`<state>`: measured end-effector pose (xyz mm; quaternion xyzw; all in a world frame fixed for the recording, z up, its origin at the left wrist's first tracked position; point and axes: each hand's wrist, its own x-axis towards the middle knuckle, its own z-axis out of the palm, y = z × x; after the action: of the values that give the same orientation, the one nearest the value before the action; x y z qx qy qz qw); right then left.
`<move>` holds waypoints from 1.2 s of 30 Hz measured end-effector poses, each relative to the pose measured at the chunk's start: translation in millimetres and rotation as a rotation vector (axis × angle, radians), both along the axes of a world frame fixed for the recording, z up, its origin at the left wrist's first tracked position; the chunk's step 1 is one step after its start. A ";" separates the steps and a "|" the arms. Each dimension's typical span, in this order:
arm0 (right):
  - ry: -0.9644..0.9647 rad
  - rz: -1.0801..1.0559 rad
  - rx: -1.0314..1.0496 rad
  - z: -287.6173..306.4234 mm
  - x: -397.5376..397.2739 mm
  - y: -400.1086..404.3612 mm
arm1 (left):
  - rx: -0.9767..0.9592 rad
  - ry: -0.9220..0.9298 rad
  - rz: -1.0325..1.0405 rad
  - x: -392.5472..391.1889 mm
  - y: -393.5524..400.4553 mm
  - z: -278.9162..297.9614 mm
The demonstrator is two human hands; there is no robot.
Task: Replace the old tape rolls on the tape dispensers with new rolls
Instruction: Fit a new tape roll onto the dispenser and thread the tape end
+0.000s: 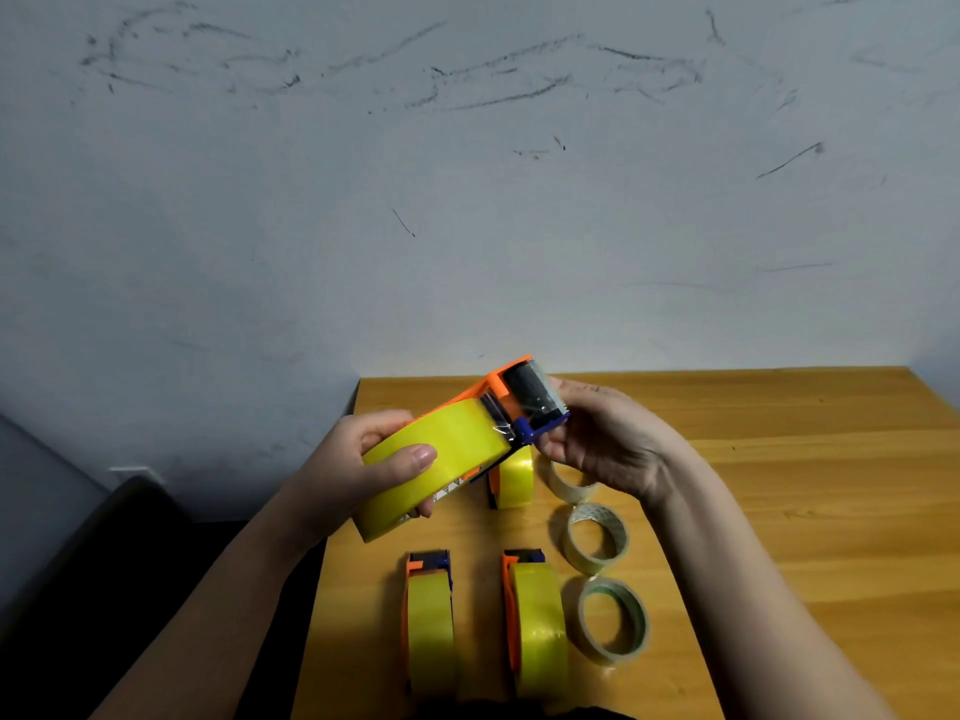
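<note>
I hold an orange and blue tape dispenser above the wooden table. A full yellow tape roll sits in it. My left hand grips that roll, thumb across its face. My right hand pinches the dispenser's front end by the black roller and blue blade piece. Three more dispensers with yellow rolls stand on the table: one under the held one, two nearer me. Three thin, nearly used-up clear rolls lie in a column to their right.
The table's right half is bare wood. Its left edge drops off to a dark floor and a dark object at lower left. A scuffed white wall rises right behind the table.
</note>
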<state>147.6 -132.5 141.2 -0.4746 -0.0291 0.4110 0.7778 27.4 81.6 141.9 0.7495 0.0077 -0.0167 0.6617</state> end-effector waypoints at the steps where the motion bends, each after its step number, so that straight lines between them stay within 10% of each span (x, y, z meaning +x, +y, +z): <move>1: -0.016 0.008 -0.027 0.3 -0.9 0.9 | 0.007 0.002 0.000 -0.4 0.6 0.0; 13: 0.078 0.037 0.079 -18.2 -5.4 9.6 | -0.022 -0.001 0.059 1.3 -2.9 3.6; 19: 0.044 -0.502 0.422 -33.5 -10.6 37.1 | -0.142 0.043 0.129 6.8 -25.5 6.2; 25: -0.207 -0.749 0.179 -27.2 -18.8 29.4 | -0.187 0.103 0.163 8.0 -41.1 16.3; 36: -0.392 -0.318 -0.243 6.3 -14.9 -3.0 | -0.075 0.044 0.199 11.4 -52.6 20.0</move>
<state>132.7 -135.5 147.4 -0.6336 -0.0549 0.1847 0.7493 38.8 29.0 161.8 0.7194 0.0958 0.0323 0.6872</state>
